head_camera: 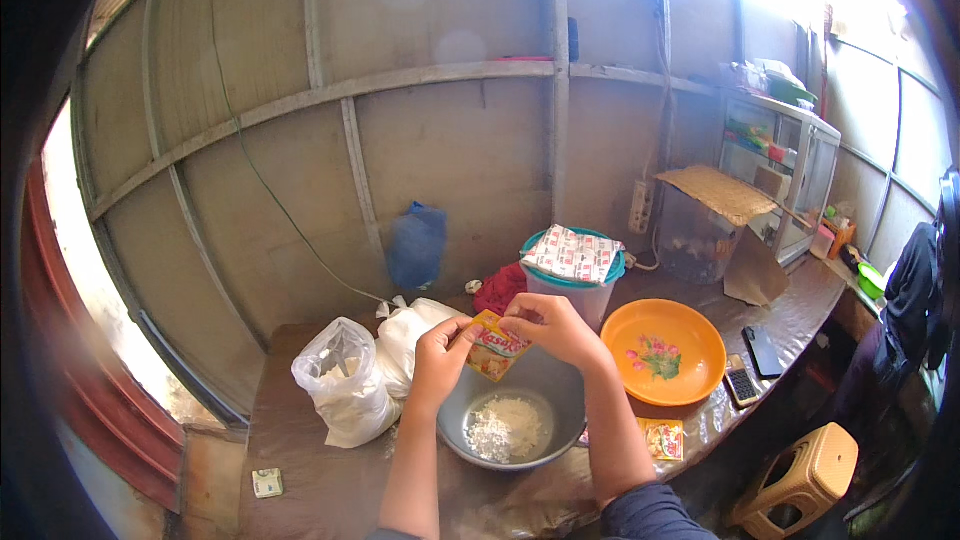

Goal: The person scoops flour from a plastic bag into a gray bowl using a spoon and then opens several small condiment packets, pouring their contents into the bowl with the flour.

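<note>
A yellow Masako seasoning sachet point(493, 360) is held up over the far side of a grey bowl point(551, 431). My left hand point(442, 356) pinches its left upper edge between thumb and fingers. At the top corner, my right hand point(551, 326) grips the same sachet, its fingers bent. Whether the sachet is torn cannot be seen. White flour or powder point(506, 427) lies in a heap on the bowl's bottom. To the left stands an open clear plastic bag of white flour point(349, 397), beside a second white bag point(412, 330).
An orange plastic tray point(622, 360) with a flower print, two phones point(763, 351) point(741, 381) and another yellow sachet point(664, 439) lie right. Behind stands a teal-lidded bucket point(570, 292). Folded paper point(268, 483) lies front left; a tan plastic stool point(806, 476) stands right.
</note>
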Motion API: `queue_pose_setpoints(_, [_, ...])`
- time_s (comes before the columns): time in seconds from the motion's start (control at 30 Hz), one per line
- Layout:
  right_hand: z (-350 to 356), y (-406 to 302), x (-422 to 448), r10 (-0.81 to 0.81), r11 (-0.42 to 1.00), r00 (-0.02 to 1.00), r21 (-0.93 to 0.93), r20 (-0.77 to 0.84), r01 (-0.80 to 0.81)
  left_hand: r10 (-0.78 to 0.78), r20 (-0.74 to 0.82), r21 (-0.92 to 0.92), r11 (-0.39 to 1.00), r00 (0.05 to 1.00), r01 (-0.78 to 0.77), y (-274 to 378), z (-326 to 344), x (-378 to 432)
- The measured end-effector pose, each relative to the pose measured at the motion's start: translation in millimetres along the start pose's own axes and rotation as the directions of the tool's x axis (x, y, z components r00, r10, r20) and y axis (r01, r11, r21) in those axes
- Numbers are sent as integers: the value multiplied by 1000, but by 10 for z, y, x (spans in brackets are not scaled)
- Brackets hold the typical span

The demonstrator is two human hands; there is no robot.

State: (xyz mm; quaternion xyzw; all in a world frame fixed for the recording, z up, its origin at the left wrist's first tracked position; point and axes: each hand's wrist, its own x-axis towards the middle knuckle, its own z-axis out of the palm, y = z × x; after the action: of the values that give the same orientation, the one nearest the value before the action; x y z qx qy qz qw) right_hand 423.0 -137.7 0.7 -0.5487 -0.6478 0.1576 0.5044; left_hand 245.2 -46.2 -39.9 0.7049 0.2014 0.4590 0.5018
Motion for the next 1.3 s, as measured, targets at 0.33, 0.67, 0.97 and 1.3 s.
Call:
queue_pose_setpoints(0.33, [-85,77,-130,54,997,978,-61,202,-43,-37,141,160,987,989,14,71,7,-3])
queue_pose_setpoints(0.67, [-275,360,-84,205,972,977,-108,-50,-210,53,3,124,991,999,-53,71,-85,35])
queue_pose_setpoints(0.97, [-347,328,-112,226,849,965,460,129,-260,28,129,212,976,991,-55,124,-49,9])
queue_pose_setpoints(1.3, [0,73,-56,252,964,946,32,204,-264,-257,297,189,960,920,208,50,124,-58])
